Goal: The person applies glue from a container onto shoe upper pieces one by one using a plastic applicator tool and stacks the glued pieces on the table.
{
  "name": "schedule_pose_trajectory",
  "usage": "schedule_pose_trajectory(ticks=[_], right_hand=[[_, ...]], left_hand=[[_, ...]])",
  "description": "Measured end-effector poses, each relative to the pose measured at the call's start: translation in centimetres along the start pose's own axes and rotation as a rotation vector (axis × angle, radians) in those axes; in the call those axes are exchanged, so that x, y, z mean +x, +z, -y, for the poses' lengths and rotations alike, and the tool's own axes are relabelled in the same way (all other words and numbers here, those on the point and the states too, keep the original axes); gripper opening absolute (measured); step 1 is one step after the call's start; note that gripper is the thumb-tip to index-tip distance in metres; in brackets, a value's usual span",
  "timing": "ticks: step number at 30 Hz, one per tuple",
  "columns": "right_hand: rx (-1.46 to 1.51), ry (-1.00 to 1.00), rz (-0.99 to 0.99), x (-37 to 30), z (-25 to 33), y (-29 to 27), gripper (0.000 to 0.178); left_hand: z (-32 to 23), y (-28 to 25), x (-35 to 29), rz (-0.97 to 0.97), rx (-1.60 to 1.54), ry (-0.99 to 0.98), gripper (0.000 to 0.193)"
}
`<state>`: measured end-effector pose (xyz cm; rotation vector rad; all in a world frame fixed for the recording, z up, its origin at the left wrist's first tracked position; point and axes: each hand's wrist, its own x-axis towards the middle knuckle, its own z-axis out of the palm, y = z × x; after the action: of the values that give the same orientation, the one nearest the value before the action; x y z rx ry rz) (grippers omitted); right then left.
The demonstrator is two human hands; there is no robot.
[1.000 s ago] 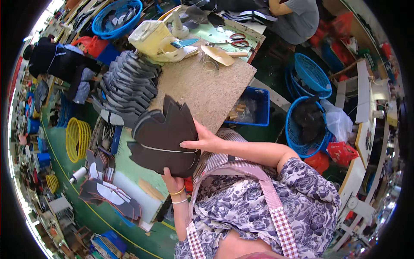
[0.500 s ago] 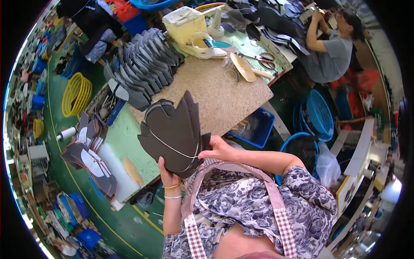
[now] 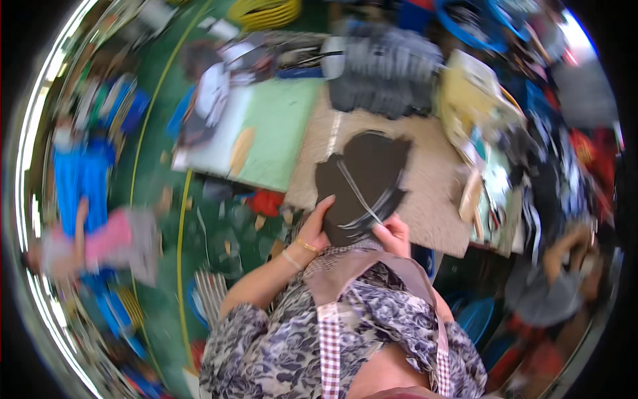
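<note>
A lobed bundle [image 3: 375,156] of flat, matte dark pieces, crossed by a white band [image 3: 352,180], was held above the near edge of a tan board [image 3: 428,193], clasped by the left hand [image 3: 315,229], its rim pinched by the right hand [image 3: 393,235]. Leftward, green floor [image 3: 154,174] was marked by yellow lines [image 3: 180,266].

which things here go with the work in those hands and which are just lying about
Seemingly in use:
- stack of dark pieces, held by left hand and right hand
- white band across it

Apparently just lying about:
- yellow container
- yellow basket
- pale tan piece
</note>
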<state>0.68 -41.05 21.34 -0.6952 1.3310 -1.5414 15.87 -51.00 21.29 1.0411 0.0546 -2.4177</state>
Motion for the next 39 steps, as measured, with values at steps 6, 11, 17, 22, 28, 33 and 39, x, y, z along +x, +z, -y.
schedule_pose_trajectory(ticks=[6,11,17,22,28,33,39], right_hand=[[0.507,0.178,-0.149,1.6,4.0,-13.4,0.024],[0.327,0.207,0.156,10.8,10.2,-10.7,0.023],[-0.610,0.006,0.189,16.0,6.9,-11.2,0.029],[-1.516,-0.106,0.081,16.3,-2.4,-24.1,0.059],[-1.649,0.185,0.016,16.3,-3.4,-22.7,0.025],[-1.190,-0.092,-0.579,12.1,6.0,-26.5,0.014],[-1.853,0.278,-0.767,4.5,12.9,-37.8,0.024]], left_hand=[[-2.2,1.9,-2.3,0.129,0.393,0.255,0.049],[-2.7,0.5,-0.9,0.519,1.080,0.449,0.060],[-0.9,2.3,1.8,0.751,0.664,0.274,0.059],[-2.1,-5.0,-0.8,0.326,0.223,0.123,0.067],[0.0,-13.2,0.5,0.590,0.177,0.124,0.074],[-1.5,-9.9,0.4,0.502,0.342,0.085,0.068],[-5.1,-7.6,4.4,0.313,0.468,0.038,0.065]])
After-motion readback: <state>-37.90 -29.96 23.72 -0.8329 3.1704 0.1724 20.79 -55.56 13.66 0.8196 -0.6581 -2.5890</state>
